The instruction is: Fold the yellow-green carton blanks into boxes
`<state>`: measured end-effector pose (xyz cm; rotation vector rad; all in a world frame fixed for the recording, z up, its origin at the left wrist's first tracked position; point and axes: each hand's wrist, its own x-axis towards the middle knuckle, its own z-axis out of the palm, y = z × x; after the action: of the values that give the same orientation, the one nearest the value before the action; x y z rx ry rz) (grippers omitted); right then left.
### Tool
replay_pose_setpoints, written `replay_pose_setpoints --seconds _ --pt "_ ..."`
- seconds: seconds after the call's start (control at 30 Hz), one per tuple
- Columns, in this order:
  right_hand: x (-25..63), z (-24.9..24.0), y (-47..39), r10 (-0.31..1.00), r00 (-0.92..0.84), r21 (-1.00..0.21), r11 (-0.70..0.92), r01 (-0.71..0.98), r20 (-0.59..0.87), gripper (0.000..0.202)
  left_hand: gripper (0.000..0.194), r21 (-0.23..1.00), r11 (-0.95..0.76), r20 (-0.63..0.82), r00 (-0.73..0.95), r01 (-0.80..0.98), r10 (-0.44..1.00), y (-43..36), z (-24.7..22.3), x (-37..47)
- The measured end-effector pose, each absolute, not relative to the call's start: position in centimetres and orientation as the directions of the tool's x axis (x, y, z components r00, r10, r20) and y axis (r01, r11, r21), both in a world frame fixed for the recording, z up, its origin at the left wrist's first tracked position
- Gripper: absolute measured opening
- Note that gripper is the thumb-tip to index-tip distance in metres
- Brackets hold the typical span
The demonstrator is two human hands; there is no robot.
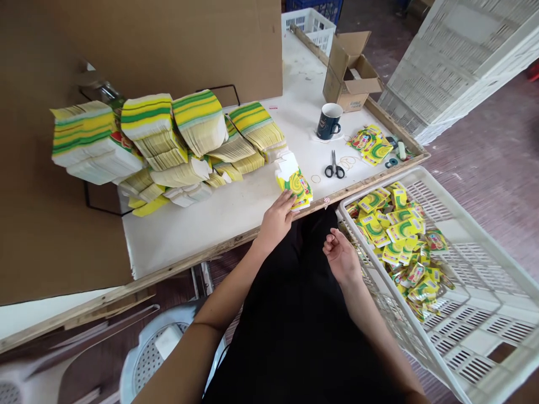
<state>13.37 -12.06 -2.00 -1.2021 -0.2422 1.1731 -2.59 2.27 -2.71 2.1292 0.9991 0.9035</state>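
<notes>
My left hand (278, 217) lies at the front edge of the table, its fingers stretched over the near left side of a small pile of flat yellow-and-green printed cartons (300, 186). White flaps stick out at the pile's far end. My right hand (342, 255) hovers over my lap, palm up, fingers curled in, with nothing visible in them. Beside it stands a white plastic crate (475, 252) partly filled with loose small yellow-green printed packs (396, 230). Large bundles of stacked flat cartons (197, 120) line the table to the left.
Scissors (334, 166), rubber bands (347, 163), a dark mug (329, 122) and more yellow packs (370, 144) are on the table (185, 230). An open cardboard box (351, 76) stands behind. Tall white crates (458, 62) rise at right; a pale stool (147, 348) is below left.
</notes>
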Motion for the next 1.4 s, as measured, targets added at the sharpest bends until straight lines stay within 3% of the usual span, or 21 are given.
replay_pose_setpoints --seconds 0.13,0.27,0.33,0.5,0.57,0.67,0.77,0.87,1.1,1.4 --pt "13.1 -1.2 -11.2 0.829 0.422 -0.847 -0.112 -0.52 -0.368 0.035 0.032 0.771 -0.541 0.349 0.488 0.335 0.8 1.6 -1.6 -3.4" --pt "13.0 0.2 -11.0 0.852 0.4 -0.847 -0.09 -0.523 -0.338 0.049 0.031 0.717 -0.671 0.571 0.392 0.19 0.721 -1.1 -0.8 -3.8" --pt "12.7 0.6 -11.0 0.866 0.408 -0.875 -0.067 -0.48 -0.29 0.054 0.031 0.685 -0.726 0.634 0.441 0.064 0.636 -2.9 -0.6 -3.7" --pt "12.7 1.0 -11.2 0.834 0.501 -0.94 -0.06 -0.336 -0.232 0.042 0.031 0.732 -0.666 0.6 0.599 -0.144 0.53 -6.2 0.0 -3.4" --pt "12.8 1.0 -11.3 0.826 0.512 -0.939 -0.058 -0.34 -0.237 0.047 0.034 0.807 -0.572 0.556 0.521 -0.149 0.648 -6.5 0.3 -3.3" --pt "12.4 1.0 -11.7 0.847 0.471 -0.934 -0.077 -0.348 -0.245 0.054 0.048 0.941 -0.242 0.323 0.406 -0.238 0.855 -6.0 0.5 -3.2" --pt "11.5 0.8 -12.0 0.886 0.38 -0.922 -0.121 -0.367 -0.267 0.052 0.061 0.942 0.101 0.099 0.553 -0.32 0.828 -5.3 0.2 -3.0" --pt "10.9 0.6 -12.2 0.9 0.359 -0.924 -0.106 -0.368 -0.247 0.045 0.065 0.898 0.294 0.015 0.689 -0.328 0.725 -5.1 -0.1 -2.8" --pt "11.5 0.7 -12.5 0.909 0.386 -0.968 -0.068 -0.241 -0.16 0.034 0.056 0.876 0.311 0.013 0.661 -0.37 0.75 -5.7 0.0 -2.7" --pt "11.5 -0.3 -13.2 0.875 0.465 -0.991 -0.107 -0.077 -0.13 0.036 0.05 0.958 0.225 -0.118 0.472 -0.178 0.873 -6.2 -0.2 -1.7"
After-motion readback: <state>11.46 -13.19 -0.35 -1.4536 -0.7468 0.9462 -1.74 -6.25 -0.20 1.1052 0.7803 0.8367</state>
